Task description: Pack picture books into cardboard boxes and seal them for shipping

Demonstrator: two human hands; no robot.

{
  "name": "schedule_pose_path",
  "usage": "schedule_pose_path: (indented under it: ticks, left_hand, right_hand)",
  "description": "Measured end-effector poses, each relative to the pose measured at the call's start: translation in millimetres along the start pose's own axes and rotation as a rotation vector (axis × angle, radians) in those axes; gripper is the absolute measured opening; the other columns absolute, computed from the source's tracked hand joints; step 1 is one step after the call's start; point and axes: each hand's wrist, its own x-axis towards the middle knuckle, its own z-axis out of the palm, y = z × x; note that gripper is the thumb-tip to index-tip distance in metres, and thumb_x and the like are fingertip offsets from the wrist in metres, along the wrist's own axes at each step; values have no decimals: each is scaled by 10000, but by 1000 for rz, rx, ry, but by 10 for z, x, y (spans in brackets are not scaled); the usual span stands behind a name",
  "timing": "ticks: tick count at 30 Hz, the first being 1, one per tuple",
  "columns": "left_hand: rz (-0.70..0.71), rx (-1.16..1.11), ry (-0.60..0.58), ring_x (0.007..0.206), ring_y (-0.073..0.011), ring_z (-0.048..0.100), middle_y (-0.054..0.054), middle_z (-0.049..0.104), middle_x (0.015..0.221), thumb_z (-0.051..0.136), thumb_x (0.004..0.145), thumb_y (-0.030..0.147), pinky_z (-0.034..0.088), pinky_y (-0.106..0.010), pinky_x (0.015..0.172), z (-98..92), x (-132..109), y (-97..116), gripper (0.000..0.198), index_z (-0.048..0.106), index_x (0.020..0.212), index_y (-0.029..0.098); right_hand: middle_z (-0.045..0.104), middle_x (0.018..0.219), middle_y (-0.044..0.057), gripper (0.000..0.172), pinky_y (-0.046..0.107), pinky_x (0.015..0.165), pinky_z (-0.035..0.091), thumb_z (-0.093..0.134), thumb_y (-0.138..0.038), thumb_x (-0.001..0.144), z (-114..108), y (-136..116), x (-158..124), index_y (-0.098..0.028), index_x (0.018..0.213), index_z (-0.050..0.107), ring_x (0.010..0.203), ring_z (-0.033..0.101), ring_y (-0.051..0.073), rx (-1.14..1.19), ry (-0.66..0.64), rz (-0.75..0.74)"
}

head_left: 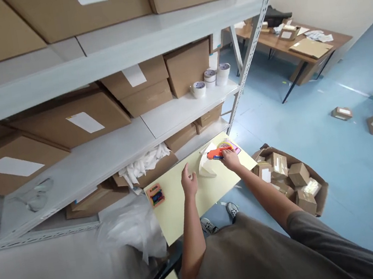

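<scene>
My right hand (230,160) is closed around an orange tape dispenser (215,154) with a yellowish roll at its far side, held over the right part of a pale yellow table (177,209). Just left of the dispenser, a curled white sheet or pouch (206,168) stands on the tabletop; its exact kind is unclear. My left hand (189,184) hovers to the left of that white piece, fingers apart and holding nothing. Toward the table's left end lies a small orange-framed box (155,195) with a dark, colourful middle.
Grey shelving (182,112) with cardboard boxes and several white tape rolls (199,90) rises behind the table. An open carton (323,198) of small boxes sits on the floor to the right. Clear plastic bags (130,228) hang at the left. A brown desk (337,42) stands farther back.
</scene>
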Motion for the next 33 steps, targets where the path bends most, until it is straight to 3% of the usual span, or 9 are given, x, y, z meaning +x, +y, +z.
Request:
schedule_pose_path:
  ticks: [6,12,15,18,22,26,30,33]
  left_hand:
    - [-82,77,24,1298,-276,654,-133,605,1540,599,972,230,613,-402,985,235,-257,-59,578,561,1546,280]
    - [-168,133,52,1309,-278,645,-131,592,1552,607,984,245,610,-401,990,449,-515,-55,581,551,1560,291]
    - [-193,153,79,1310,-277,643,-129,588,1559,605,987,251,609,-404,995,502,-629,-25,583,543,1566,289]
    - [-212,165,121,1305,-268,646,-122,595,1556,599,987,249,612,-400,993,493,-695,25,584,541,1566,290]
    - [-216,149,167,1302,-271,650,-126,594,1558,610,979,246,610,-402,998,417,-687,134,580,551,1555,282]
    - [-200,125,205,1318,-274,642,-123,586,1566,603,981,240,605,-403,1007,361,-653,241,566,559,1544,283]
    - [-215,112,248,1307,-263,650,-126,585,1564,592,985,229,599,-397,1016,368,-726,227,566,552,1549,273]
    - [-245,117,263,1286,-261,661,-122,594,1556,602,988,245,604,-398,1005,378,-859,136,571,547,1556,281]
  right_hand:
    - [746,1280,190,386,382,1096,382,640,-209,946,604,493,-252,-97,1316,624,1233,651,304,23,-213,162]
    - [796,1113,172,319,409,1028,476,589,-185,950,1120,917,-379,-114,1240,701,1096,734,310,8,-332,213]
    - [806,1014,157,261,408,970,515,562,-159,959,1228,1037,-399,-131,1138,750,1026,761,316,5,-393,199]
    - [804,992,153,207,382,945,524,623,-138,921,1180,1068,-366,-133,1066,771,1021,773,304,5,-449,202]
    - [783,1126,199,284,379,925,526,673,-200,911,959,952,-293,-112,1169,749,1120,744,320,-7,-412,196]
    - [748,1256,188,360,353,945,514,618,-313,994,816,589,-203,-146,1305,686,1200,691,291,88,-344,-22]
    - [725,1290,185,434,336,908,538,719,-381,945,896,94,-49,-161,1317,669,1154,694,279,74,-446,-147]
    - [758,1152,179,320,338,871,544,721,-276,928,1005,-128,124,-160,1226,709,1016,724,263,26,-506,-153]
